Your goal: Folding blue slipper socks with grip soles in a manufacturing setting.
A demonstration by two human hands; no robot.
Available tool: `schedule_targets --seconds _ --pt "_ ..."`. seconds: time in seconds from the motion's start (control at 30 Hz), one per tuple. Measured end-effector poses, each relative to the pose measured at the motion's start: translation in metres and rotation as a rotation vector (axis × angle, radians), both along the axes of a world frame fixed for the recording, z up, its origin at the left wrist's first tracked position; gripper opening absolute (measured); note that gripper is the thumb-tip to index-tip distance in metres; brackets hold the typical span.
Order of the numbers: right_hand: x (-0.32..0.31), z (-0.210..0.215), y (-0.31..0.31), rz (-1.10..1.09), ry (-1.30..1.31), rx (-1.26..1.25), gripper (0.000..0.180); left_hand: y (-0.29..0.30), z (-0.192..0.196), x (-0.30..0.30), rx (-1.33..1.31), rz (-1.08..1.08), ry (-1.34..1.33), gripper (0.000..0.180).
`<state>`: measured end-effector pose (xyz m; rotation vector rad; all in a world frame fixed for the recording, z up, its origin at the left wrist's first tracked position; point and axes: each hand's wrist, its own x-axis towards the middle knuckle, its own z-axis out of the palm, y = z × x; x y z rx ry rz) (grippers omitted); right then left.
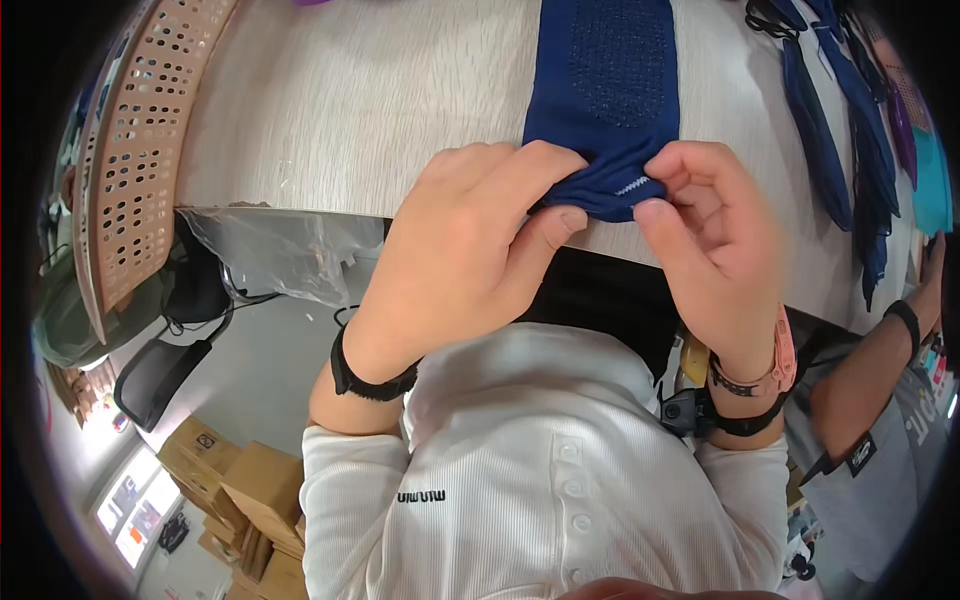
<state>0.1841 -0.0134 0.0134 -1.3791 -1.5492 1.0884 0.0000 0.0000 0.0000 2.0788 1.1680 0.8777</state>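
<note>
A: Head view, looking straight down. What have the hands got?

B: A dark blue knitted fabric piece (607,90) with a dotted grip patch in its middle, lying on the pale wood-grain surface (380,100). Its near end is bunched up right at the surface's front edge, and both hands pinch it there.

A: How is each one gripping?

B: The left hand (470,245) has its fingers curled over the top of the bunched hem, thumb pressed up from below, so the cloth is squeezed between them. The right hand (715,235) pinches the same hem from the other side, thumb and forefinger closed on the fold, just beside a small white stitched mark. The two hands sit close, the blue fold between them.

A: And around them?

B: A beige perforated plastic basket (135,150) stands tilted at the far left of the surface. A crumpled clear plastic bag (275,250) hangs off the front edge below it. At the right lie more dark blue fabric pieces (845,130) in a loose heap. Both wrists wear black straps, the right one also a pink band (785,350). The person wears a white ribbed long-sleeved top (540,480).

A: Anyone else?

B: Another person's forearm (870,360), with a black wristband, reaches in at the right edge. Brown cardboard boxes (250,490) sit on the floor, lower left.
</note>
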Motion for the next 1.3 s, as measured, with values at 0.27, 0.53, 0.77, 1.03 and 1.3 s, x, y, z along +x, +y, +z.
schedule_targets --seconds 0.27,0.53,0.77,1.03,1.3 --pt "0.002 0.005 -0.007 -0.056 0.235 0.126 0.020 0.001 -0.006 -0.007 0.100 0.054 -0.048 0.021" --pt "0.023 0.019 -0.009 0.232 -0.309 0.458 0.019 0.002 -0.008 0.004 0.082 0.052 -0.090 0.020" --pt "0.012 0.005 -0.004 0.176 -0.684 0.598 0.026 0.001 -0.011 0.003 0.104 0.038 -0.087 0.019" --pt "0.018 0.001 0.000 0.293 -0.553 0.718 0.027 0.003 -0.010 0.005 0.120 0.038 -0.044 0.020" --pt "0.016 0.003 -0.008 0.322 -0.449 0.592 0.017 0.001 -0.009 0.000 0.130 0.028 -0.010 0.023"
